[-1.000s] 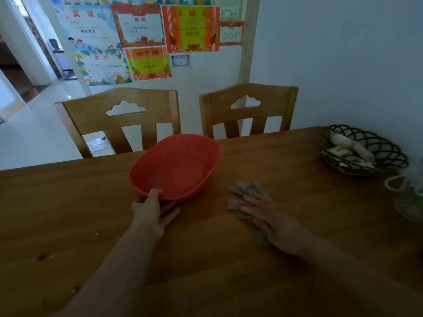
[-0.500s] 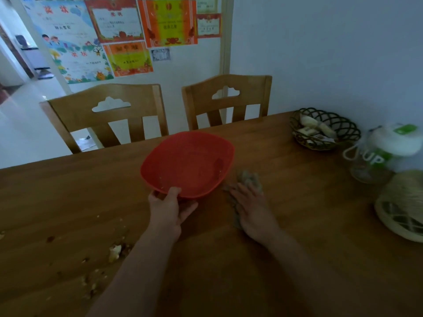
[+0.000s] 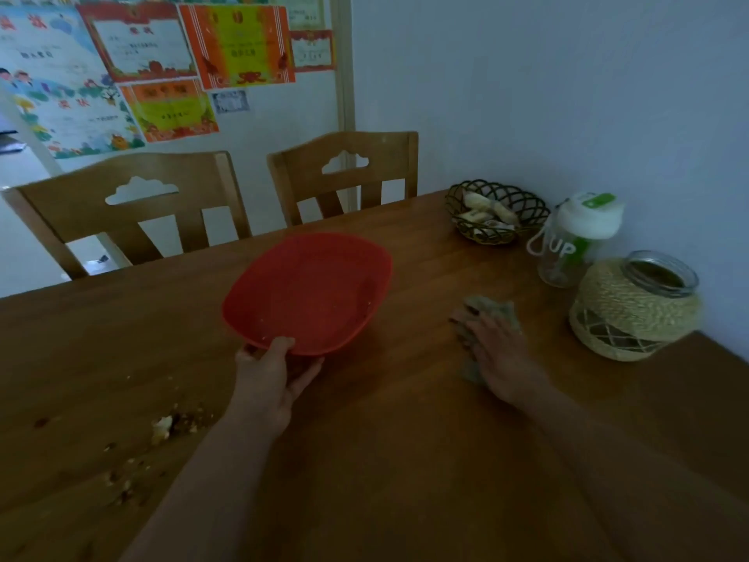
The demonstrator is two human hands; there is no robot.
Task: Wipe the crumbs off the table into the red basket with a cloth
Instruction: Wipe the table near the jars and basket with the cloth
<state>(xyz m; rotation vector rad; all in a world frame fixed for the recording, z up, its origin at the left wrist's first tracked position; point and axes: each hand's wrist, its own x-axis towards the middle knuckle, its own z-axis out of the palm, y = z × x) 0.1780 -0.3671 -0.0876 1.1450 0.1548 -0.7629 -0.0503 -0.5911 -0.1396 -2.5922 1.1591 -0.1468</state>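
Left hand (image 3: pixel 270 373) grips near rim of red plastic mesh basket (image 3: pixel 310 292), mid wooden desk (image 3: pixel 405 460), thumb on top; right hand (image 3: pixel 496 352) flat, fingers spread, pressing grey-green crumpled cloth (image 3: pixel 492 312) toward desk's right edge; pale crumbs (image 3: pixel 162 429) scattered near front-left edge

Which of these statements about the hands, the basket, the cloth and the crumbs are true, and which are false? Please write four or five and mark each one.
1. The left hand grips the near rim of the red basket. True.
2. The right hand lies flat on the cloth. True.
3. The crumbs lie to the right of the cloth. False: they lie on the table left of the left arm, far from the cloth.
4. The red basket is heaped full of crumbs. False: only a few specks show inside.
5. The cloth lies inside the wire basket. False: it lies on the table, under the right hand.
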